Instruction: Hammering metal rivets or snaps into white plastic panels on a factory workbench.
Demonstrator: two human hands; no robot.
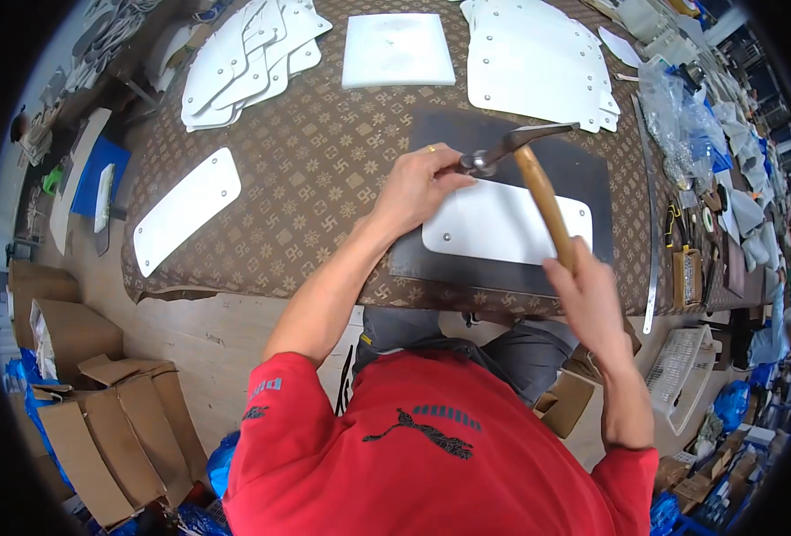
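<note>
My right hand grips the wooden handle of a hammer, whose dark metal head is right beside the fingertips of my left hand. The left fingers are pinched together at the upper left corner of a white panel. What they hold is hidden by the fingers and the hammer head. Rounded corners and small metal studs mark the panel, which lies flat on a dark mat. A similar white panel lies apart on the left of the table.
Stacks of white studded panels lie at the far left and far right, with a thick white block between them. A long metal ruler runs along the right side. Pliers and plastic bags sit beyond it. Cardboard boxes stand lower left.
</note>
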